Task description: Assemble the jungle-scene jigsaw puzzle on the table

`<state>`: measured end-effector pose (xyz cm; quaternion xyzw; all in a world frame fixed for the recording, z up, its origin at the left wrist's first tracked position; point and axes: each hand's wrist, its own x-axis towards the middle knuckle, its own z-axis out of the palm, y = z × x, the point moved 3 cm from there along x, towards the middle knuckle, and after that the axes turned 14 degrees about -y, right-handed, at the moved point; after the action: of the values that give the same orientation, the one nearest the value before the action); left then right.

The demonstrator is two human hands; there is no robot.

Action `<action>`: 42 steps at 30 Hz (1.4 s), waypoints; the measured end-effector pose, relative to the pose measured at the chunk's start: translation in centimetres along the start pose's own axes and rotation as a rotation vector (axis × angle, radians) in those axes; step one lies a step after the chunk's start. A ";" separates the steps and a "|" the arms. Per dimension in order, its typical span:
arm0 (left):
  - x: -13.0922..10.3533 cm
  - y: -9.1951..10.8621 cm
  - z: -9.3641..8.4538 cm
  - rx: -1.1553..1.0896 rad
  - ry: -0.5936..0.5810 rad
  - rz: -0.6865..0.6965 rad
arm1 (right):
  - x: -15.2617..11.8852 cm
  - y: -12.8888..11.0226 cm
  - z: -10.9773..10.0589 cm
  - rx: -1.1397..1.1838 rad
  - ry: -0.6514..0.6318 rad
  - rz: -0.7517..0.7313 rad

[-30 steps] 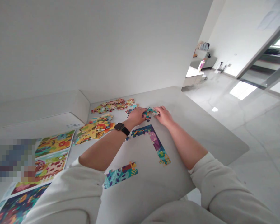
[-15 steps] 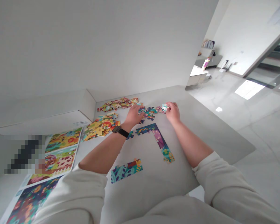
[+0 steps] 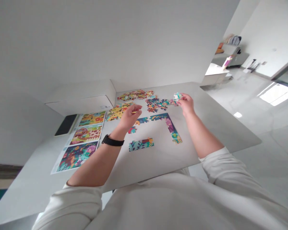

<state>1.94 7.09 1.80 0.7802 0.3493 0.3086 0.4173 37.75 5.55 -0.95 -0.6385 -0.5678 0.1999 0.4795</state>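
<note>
My right hand [image 3: 186, 103] pinches a pale teal and white jigsaw piece [image 3: 177, 96], raised near the right end of a pile of dark blue and purple pieces [image 3: 156, 104]. My left hand [image 3: 131, 117] hovers with thumb and fingers apart and nothing between them, in front of a yellow heap of pieces [image 3: 116, 111]. Toward me lie joined sections: an L-shaped corner strip [image 3: 171, 126], a short blue strip [image 3: 142, 120], a red and teal bit [image 3: 132, 130] by my left wrist, and a leafy teal strip [image 3: 141, 144].
At the back lies another mixed heap of pieces [image 3: 135, 94]. On the left are a printed sheet with three pictures [image 3: 85, 134], a dark phone-like slab [image 3: 66, 124] and a white box [image 3: 84, 103] against the wall. The table's right edge [image 3: 232, 118] borders the floor.
My left hand has drawn back from the blue pile toward the left. My right hand still holds its piece, now lifted and turned a little. The view has shifted, showing more of the table's left side.
</note>
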 end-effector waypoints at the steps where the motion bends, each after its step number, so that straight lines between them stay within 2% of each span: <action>1: -1.4 0.4 -0.4 -0.023 0.013 0.007 | -0.8 -0.7 -0.2 0.231 0.040 0.025; 2: -2.7 0.7 -0.6 -0.042 0.012 0.011 | -1.8 -1.6 -0.4 0.420 0.049 0.043; 4: -5.0 1.6 -0.8 -0.076 0.015 0.016 | -4.0 -3.7 -0.4 0.621 -0.005 0.051; 8: -7.7 3.3 -0.1 -0.088 -0.041 0.030 | -8.5 -7.0 0.7 0.713 -0.178 0.060; 12: -8.3 3.9 1.7 -0.005 -0.102 0.075 | -11.6 -7.5 3.2 0.726 -0.313 0.090; 15: -8.5 2.4 3.4 0.019 -0.129 0.049 | -12.9 -6.7 5.0 0.695 -0.363 0.151; 18: -8.9 0.3 4.9 0.088 -0.169 -0.002 | -13.5 -6.0 5.9 0.673 -0.388 0.184; 21: -9.6 -0.7 5.6 0.245 -0.215 0.051 | -13.5 -5.8 6.1 0.667 -0.405 0.205; 25: -10.4 -0.3 5.9 0.438 -0.318 0.150 | -13.3 -5.9 5.7 0.647 -0.404 0.212; 29: -10.7 0.0 6.5 0.580 -0.436 0.155 | -13.4 -6.0 5.2 0.608 -0.388 0.196; 35: -11.1 0.6 6.5 0.571 -0.521 0.149 | -13.2 -5.8 4.8 0.532 -0.389 0.200; 42: -11.6 1.5 5.5 0.550 -0.634 0.119 | -13.6 -6.1 4.9 0.455 -0.521 0.237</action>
<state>0.04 -5.26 -1.69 0.9375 0.2275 -0.0277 0.2619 26.85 -5.61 -2.06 -0.5045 -0.5338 0.5313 0.4221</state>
